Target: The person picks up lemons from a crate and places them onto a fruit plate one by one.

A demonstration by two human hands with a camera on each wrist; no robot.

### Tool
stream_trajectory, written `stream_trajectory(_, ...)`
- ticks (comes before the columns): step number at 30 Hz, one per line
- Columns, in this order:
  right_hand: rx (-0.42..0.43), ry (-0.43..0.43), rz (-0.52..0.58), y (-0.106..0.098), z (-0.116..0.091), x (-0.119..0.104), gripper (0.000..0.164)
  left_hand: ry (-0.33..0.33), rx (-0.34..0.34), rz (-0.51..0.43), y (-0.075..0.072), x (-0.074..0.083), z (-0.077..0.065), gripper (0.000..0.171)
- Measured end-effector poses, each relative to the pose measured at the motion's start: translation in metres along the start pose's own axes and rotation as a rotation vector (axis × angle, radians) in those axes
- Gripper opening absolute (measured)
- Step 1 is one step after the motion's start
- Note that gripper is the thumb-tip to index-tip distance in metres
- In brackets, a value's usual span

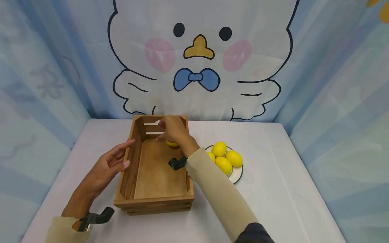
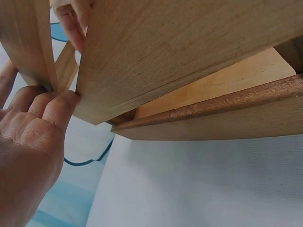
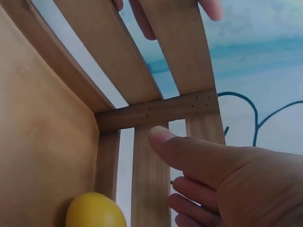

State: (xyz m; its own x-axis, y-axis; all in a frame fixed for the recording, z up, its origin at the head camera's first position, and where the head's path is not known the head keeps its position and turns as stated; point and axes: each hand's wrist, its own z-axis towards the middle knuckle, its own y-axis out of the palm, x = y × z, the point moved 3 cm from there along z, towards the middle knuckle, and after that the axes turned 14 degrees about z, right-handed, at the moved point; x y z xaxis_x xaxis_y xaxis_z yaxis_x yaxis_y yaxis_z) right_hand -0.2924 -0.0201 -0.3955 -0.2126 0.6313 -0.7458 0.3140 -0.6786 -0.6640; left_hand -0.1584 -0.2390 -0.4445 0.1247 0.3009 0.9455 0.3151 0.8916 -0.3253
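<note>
A slatted wooden crate (image 1: 164, 199) stands on the table, with one lemon (image 3: 96, 212) on its floor at the far end. My right hand (image 1: 174, 129) hangs inside that far end, over the lemon. Its thumb (image 3: 163, 136) is held apart from loosely bent fingers, and nothing lies between them. My left hand (image 1: 110, 163) rests against the crate's left side. In the left wrist view its fingers (image 2: 59, 109) press at the gap between two side slats. Several more lemons (image 1: 234, 158) sit on a white plate (image 1: 238, 176) right of the crate, partly hidden by the right sleeve.
The white table (image 1: 273, 202) extends on both sides of the crate. Behind it hangs a curtain (image 1: 197, 101) with a cartoon bird print, and similar cloth hangs at left and right.
</note>
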Motion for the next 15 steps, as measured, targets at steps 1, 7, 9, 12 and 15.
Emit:
stream_trajectory(1, -0.003, 0.002, -0.015, 0.0000, -0.0001, 0.0003, 0.057, 0.001, -0.001, -0.002, -0.0001, 0.0003, -0.0001, 0.062)
stream_trajectory(7, -0.032, 0.028, -0.089, 0.0019, 0.0004, 0.0022, 0.062, 0.001, -0.002, 0.001, 0.0001, 0.0004, -0.0001, 0.062)
stream_trajectory(9, -0.043, 0.034, -0.112, 0.0030, 0.0012, 0.0030, 0.062, 0.000, -0.002, 0.004, 0.0004, 0.0003, 0.0000, 0.062)
stream_trajectory(12, -0.065, 0.044, -0.144, 0.0049, 0.0022, 0.0042, 0.061, -0.003, 0.000, 0.011, 0.0007, 0.0001, 0.0000, 0.062)
stream_trajectory(15, -0.084, 0.052, -0.165, 0.0058, 0.0023, 0.0046, 0.062, -0.008, 0.002, 0.016, 0.0010, -0.0001, 0.0000, 0.062)
